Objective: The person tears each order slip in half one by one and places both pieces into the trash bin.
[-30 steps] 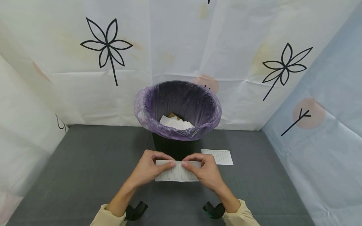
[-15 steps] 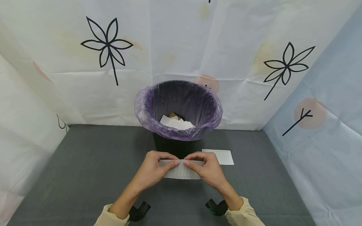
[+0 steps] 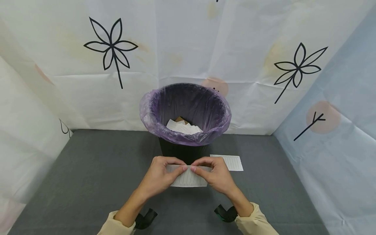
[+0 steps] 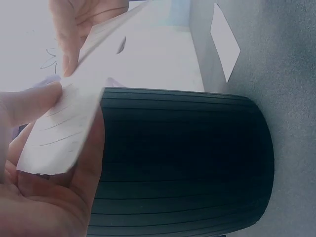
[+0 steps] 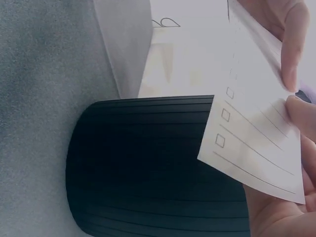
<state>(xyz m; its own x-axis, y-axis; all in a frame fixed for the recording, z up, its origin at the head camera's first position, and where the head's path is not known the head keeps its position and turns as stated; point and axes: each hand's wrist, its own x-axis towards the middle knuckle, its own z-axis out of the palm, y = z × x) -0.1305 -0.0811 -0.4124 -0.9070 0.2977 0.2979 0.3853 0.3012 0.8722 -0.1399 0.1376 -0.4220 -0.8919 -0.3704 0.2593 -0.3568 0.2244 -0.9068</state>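
A lined white paper sheet (image 3: 189, 180) with small checkboxes along one edge is held up in front of the bin. My left hand (image 3: 160, 176) pinches its upper edge near the middle, thumb on the near face and fingers behind. Close beside it, my right hand (image 3: 215, 176) pinches the same edge, the two thumb tips almost touching. In the right wrist view the sheet (image 5: 256, 143) looks whole, with printed lines and boxes. Behind the hands stands a dark ribbed trash bin (image 3: 182, 150), lined with a purple plastic bag (image 3: 188, 138).
Crumpled white paper (image 3: 185, 128) and a brown piece (image 3: 181, 120) lie inside the bin. Another lined sheet (image 3: 232, 162) lies flat on the grey table (image 3: 102, 163), right of the bin. A patterned white cloth wall (image 3: 182, 42) closes off the back and sides.
Both hands have shifted slightly right with the sheet, and the thumbs have drawn closer together along its upper edge. The bin and the other sheet have stayed put.
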